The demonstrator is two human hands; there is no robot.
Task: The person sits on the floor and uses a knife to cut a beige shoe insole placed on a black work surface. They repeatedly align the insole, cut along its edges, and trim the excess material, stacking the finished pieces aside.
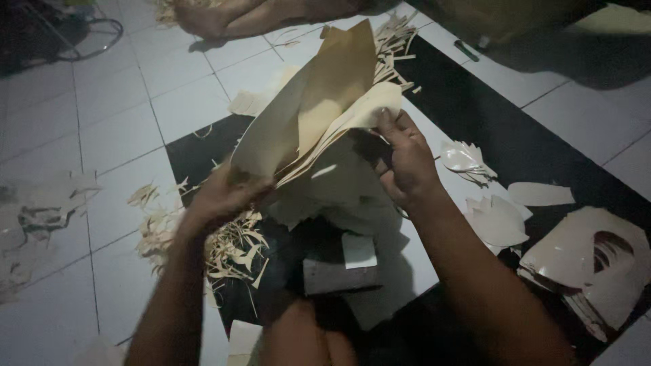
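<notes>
1. Head view, hands: the left hand [220, 196] grips the lower left edge of a stack of tan sheets [319, 115], fingers closed on it, though motion blurs them. The right hand [407, 163] is closed around what looks like scissor handles just right of the sheets, thumb on the top sheet's edge; the blades are hidden, so I cannot tell whether they are open.

2. Same view, sheets: they are held up off the floor, fanned apart at the top, over a black mat [488, 129].

3. Around the sheets: thin offcut strips [234, 247] lie below the left hand; more strips [393, 47] lie beyond the sheets. Right of the sheets sit cut pieces [498, 220] and, farther right, a pile of curved shapes [590, 264]. A small block [339, 271] lies under the sheets, near the person's knee. Another person's foot [203, 17] rests far beyond the sheets.

4. Risks, as I judge them:
- The fanned layers could slip apart, since only one edge is pinched.
- In this dim light, with the blades hidden behind the sheets, the left fingers could be nicked.
- Loose strips underfoot could get mixed in with the cut pieces.
</notes>
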